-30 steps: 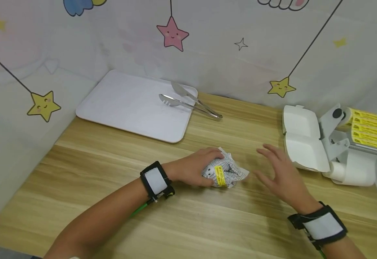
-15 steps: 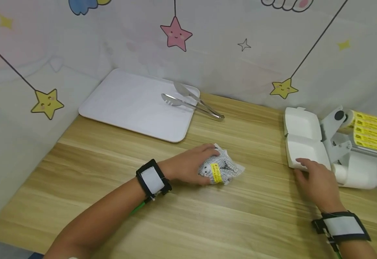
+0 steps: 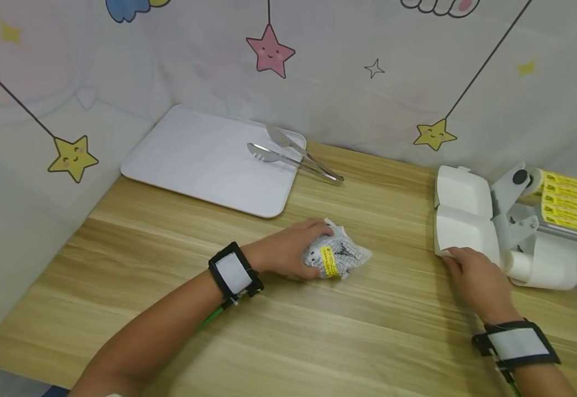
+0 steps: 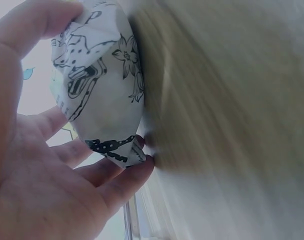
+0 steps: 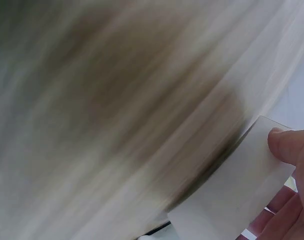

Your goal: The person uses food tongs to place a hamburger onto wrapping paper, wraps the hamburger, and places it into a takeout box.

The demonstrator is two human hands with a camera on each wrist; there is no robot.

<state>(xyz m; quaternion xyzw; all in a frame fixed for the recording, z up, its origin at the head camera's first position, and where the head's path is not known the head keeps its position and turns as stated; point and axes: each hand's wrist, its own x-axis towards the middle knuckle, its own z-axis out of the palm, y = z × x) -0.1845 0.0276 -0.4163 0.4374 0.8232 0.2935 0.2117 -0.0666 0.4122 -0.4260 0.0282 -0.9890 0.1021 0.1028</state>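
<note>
In the head view my left hand grips a paper-wrapped bundle near the middle of the table. Its wrapper has black print, and a yellow label is stuck across it; what lies inside is hidden. The left wrist view shows the thumb and fingers curled round the wrapped bundle. My right hand pinches the near edge of an open white clamshell box. In the right wrist view the thumb lies outside the box wall, with the fingers on its inner side.
A white tray lies at the back left, with metal tongs resting partly over its right edge. Right of the clamshell box stands a label dispenser carrying a roll of yellow labels. A patterned curtain hangs behind the table.
My right hand has moved right, away from the bundle, and taken hold of the clamshell box's near edge. The box has shifted slightly left. My left hand keeps its grip on the bundle.
</note>
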